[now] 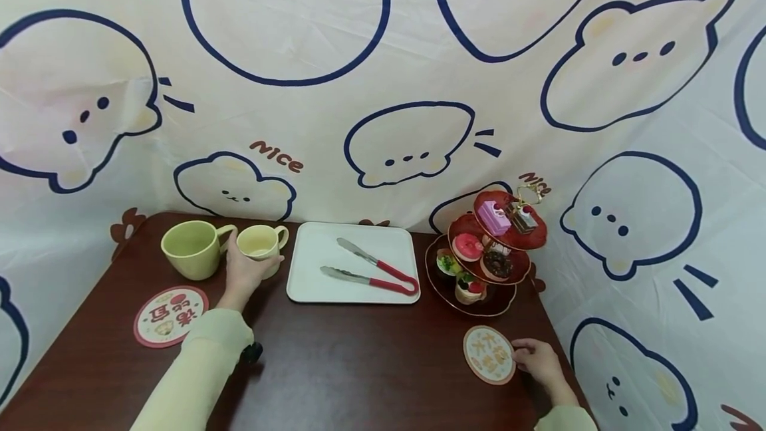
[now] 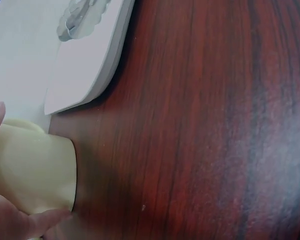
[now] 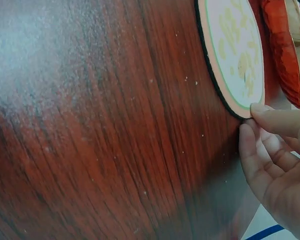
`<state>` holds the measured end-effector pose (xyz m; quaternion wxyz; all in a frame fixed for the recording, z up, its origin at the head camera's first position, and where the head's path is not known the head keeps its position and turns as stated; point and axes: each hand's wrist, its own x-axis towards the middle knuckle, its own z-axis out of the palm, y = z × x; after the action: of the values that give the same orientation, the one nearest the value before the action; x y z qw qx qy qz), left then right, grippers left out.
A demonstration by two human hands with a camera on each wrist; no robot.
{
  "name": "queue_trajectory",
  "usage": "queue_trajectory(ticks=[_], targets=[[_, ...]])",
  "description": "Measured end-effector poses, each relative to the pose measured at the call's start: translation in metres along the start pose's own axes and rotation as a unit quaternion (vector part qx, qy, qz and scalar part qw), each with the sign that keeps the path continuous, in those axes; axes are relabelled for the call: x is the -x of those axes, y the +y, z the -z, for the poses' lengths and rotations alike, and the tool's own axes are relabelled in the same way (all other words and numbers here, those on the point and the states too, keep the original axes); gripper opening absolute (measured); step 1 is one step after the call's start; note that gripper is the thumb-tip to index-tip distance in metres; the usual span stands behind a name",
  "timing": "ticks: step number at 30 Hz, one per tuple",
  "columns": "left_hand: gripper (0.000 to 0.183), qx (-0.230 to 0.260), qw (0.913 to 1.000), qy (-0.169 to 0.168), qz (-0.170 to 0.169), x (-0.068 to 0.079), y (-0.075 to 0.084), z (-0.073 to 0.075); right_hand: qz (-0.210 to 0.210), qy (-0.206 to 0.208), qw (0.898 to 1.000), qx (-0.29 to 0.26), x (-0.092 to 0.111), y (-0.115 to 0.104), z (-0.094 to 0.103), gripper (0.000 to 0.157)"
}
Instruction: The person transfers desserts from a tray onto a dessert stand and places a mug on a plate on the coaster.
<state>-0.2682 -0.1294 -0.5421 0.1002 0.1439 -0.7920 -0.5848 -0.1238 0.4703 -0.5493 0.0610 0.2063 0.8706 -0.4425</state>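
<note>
At the back left of the table, my left hand point(image 1: 245, 275) grips a small pale-yellow mug point(image 1: 257, 239) round its body, thumb and fingers on either side. In the left wrist view the mug point(image 2: 35, 167) lies sideways in the picture, with fingers along its wall. Over at the right, my right hand point(image 1: 540, 363) pinches the edge of a round coaster point(image 1: 489, 355) with an orange-brown rim and yellow lettering. The right wrist view shows thumb and fingertips on the rim of this coaster point(image 3: 237, 55).
A larger green mug point(image 1: 191, 249) stands left of my left hand, above a pink-rimmed coaster point(image 1: 170, 316). A white tray point(image 1: 311, 265) bears red-handled tongs point(image 1: 391, 285). A tiered stand point(image 1: 431, 265) with toy cakes and donuts stands at the back right. Patterned cloth point(image 1: 335, 112) hangs behind.
</note>
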Motion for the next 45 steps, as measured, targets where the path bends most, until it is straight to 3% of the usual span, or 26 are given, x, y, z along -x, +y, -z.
queue_trajectory(ticks=[7, 18, 25, 29, 40, 45], targets=[[0.123, -0.013, 0.9998, 0.001, 0.015, -0.004, 0.0, 0.0, 0.013, 0.019, 0.999, 0.028, -0.004, 0.003, 0.005, 0.022], [0.117, -0.006, 0.9998, 0.017, 0.005, -0.004, 0.0, 0.0, 0.034, 0.04, 0.996, 0.068, -0.009, 0.005, 0.01, 0.022], [0.105, -0.007, 0.9995, 0.022, -0.019, -0.005, -0.001, 0.001, 0.058, 0.08, 0.984, 0.148, -0.008, 0.005, 0.01, 0.022], [0.101, -0.008, 0.9996, 0.021, -0.015, -0.004, -0.001, 0.002, 0.068, 0.093, 0.977, 0.178, -0.007, 0.005, 0.008, 0.022], [0.099, -0.017, 0.9997, 0.015, -0.009, 0.002, -0.001, 0.007, 0.06, 0.117, 0.976, 0.175, -0.005, 0.006, 0.001, 0.017], [0.098, -0.02, 0.9997, 0.009, -0.011, 0.006, 0.004, 0.011, 0.071, 0.099, 0.976, 0.179, -0.006, 0.003, 0.003, 0.02]])
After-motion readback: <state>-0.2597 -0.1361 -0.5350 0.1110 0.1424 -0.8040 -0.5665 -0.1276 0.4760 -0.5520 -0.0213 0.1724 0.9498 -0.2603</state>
